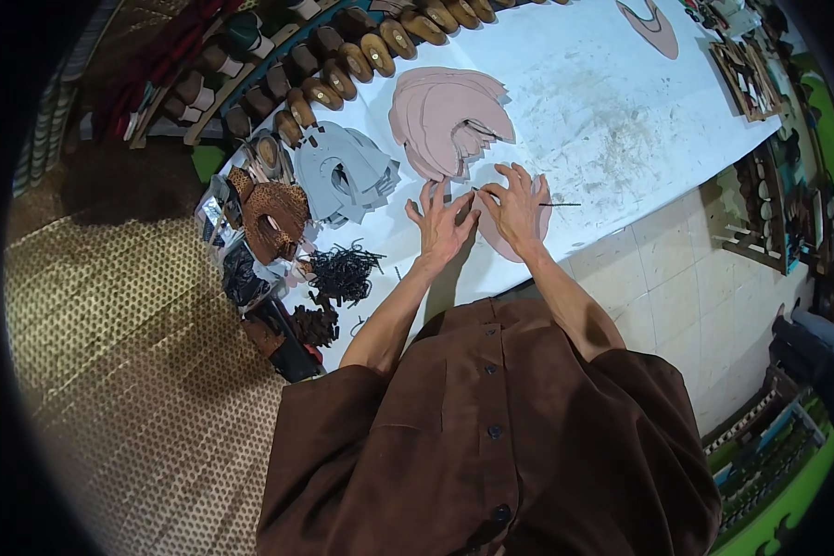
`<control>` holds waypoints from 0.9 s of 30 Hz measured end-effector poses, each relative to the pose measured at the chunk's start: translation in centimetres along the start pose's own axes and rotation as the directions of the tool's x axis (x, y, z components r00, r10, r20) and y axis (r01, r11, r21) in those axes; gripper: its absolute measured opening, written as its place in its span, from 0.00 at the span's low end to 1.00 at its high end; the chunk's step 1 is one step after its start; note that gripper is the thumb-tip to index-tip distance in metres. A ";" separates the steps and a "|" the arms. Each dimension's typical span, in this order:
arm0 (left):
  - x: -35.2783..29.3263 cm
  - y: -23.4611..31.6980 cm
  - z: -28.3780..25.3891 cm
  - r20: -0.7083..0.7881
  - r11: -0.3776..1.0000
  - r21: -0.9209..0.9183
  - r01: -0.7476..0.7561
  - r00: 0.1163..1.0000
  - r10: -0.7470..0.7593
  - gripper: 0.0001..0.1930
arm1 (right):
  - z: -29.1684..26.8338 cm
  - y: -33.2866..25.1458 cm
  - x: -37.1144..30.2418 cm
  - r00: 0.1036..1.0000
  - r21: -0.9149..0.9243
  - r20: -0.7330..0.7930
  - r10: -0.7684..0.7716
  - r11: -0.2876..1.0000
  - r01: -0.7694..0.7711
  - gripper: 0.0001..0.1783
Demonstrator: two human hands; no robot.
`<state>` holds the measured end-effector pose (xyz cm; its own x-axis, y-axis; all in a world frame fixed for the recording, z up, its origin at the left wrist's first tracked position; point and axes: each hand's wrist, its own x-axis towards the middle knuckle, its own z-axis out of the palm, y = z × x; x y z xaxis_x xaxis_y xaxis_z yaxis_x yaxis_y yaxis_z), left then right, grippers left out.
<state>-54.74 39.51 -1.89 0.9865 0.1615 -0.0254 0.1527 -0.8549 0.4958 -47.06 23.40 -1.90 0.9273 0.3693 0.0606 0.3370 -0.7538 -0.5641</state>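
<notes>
Both my hands meet over a pink shoe-upper piece [500, 243] lying near the front edge of the white table. A thin black strip [563, 204] sticks out to the right from beneath my right hand [519, 211]. That hand's thumb and forefinger pinch a dark end between the two hands. Close on its left, my left hand [443, 227] has its thumb and forefinger drawn in at the same dark end, the other fingers spread. Just beyond the hands is a stack of pink shoe-upper pieces [426, 116]. The fingers partly hide the strip.
Grey cut pieces [343, 171] lie to the left, beside brown spotted pieces [273, 213]. Nearer are a heap of black strips [343, 271] and a black bag [243, 276]. Wooden shoe lasts [377, 54] line the far edge. A wooden rack [751, 83] stands far right.
</notes>
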 end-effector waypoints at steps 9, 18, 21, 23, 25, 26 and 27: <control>0.1 -0.2 0.3 -0.018 0.999 0.020 -0.025 1.000 0.025 0.21 | -0.1 0.1 0.2 1.000 -0.020 -0.015 -0.022 1.000 0.021 0.09; 0.1 0.1 0.0 -0.074 0.997 0.030 -0.069 0.995 0.071 0.21 | -0.1 0.2 0.4 0.998 -0.069 -0.002 -0.057 0.996 0.057 0.09; 0.1 0.2 -0.1 -0.076 0.997 0.032 -0.075 0.994 0.078 0.22 | -0.1 0.0 0.4 0.999 -0.067 -0.008 -0.052 0.996 0.051 0.09; 0.2 0.2 -0.2 -0.071 0.997 0.027 -0.078 0.994 0.080 0.22 | -0.1 0.0 0.4 0.998 -0.069 -0.008 -0.055 0.996 0.054 0.09; 0.3 0.3 -0.3 -0.016 0.994 0.053 -0.092 0.996 0.093 0.24 | -0.1 0.1 0.5 0.998 -0.071 -0.010 -0.055 0.996 0.054 0.10; 0.4 0.3 -0.3 -0.016 0.994 0.053 -0.094 0.995 0.095 0.24 | 0.0 0.1 0.5 0.998 -0.061 -0.015 -0.053 0.997 0.052 0.09; 0.4 0.3 -0.3 -0.014 0.991 0.076 -0.113 0.993 0.114 0.25 | 0.0 0.2 0.5 0.998 -0.052 -0.021 -0.051 0.997 0.050 0.08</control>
<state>-54.34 39.45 -1.54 0.9966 0.0695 0.0436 0.0442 -0.9028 0.4277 -46.58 23.43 -1.97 0.9123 0.3954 0.1069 0.3907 -0.7616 -0.5170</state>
